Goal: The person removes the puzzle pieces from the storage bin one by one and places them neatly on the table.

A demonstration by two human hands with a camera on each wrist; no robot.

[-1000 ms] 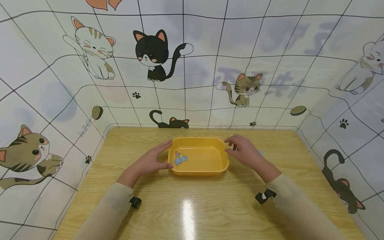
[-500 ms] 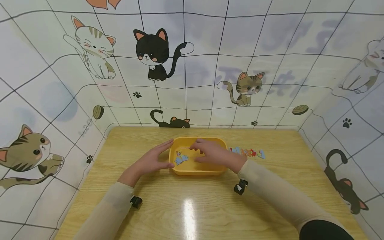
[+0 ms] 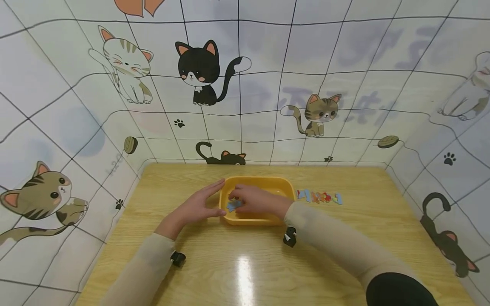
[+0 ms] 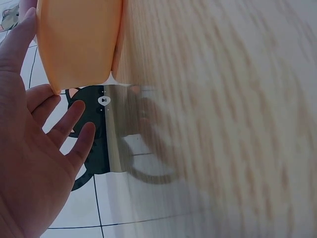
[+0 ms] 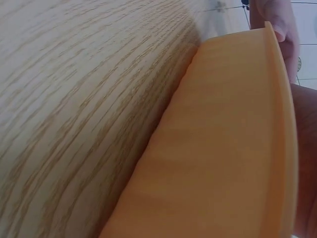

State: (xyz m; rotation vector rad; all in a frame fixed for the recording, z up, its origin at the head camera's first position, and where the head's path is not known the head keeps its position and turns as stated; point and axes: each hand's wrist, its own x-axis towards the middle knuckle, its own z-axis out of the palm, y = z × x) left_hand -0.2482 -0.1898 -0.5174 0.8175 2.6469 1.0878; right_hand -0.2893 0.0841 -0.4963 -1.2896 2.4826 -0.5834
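In the head view a yellow plastic tray (image 3: 268, 222) sits on the table. My left hand (image 3: 197, 209) rests at its left end, thumb and fingers spread against the rim. The left wrist view shows the other fingers of that hand loosely extended beside the tray's outer wall. My right hand (image 3: 254, 200) reaches over the right rim into the tray. Its fingertips and thumb are apart, close to small blue cut-out pieces (image 3: 232, 205) at the left end. The hand partly covers these pieces, and contact is unclear. The tray wall hides the right fingers in the right wrist view.
A row of small colourful cut-out pieces (image 3: 320, 197) lies on the wooden table (image 3: 214, 263) to the right of the tray. A wall covering (image 3: 264, 123) with printed cats closes off the back and both sides.
My right hand has moved left from the tray's right end, across the inside to the blue pieces. This uncovered the row on the table. My left hand has stayed at the left rim.
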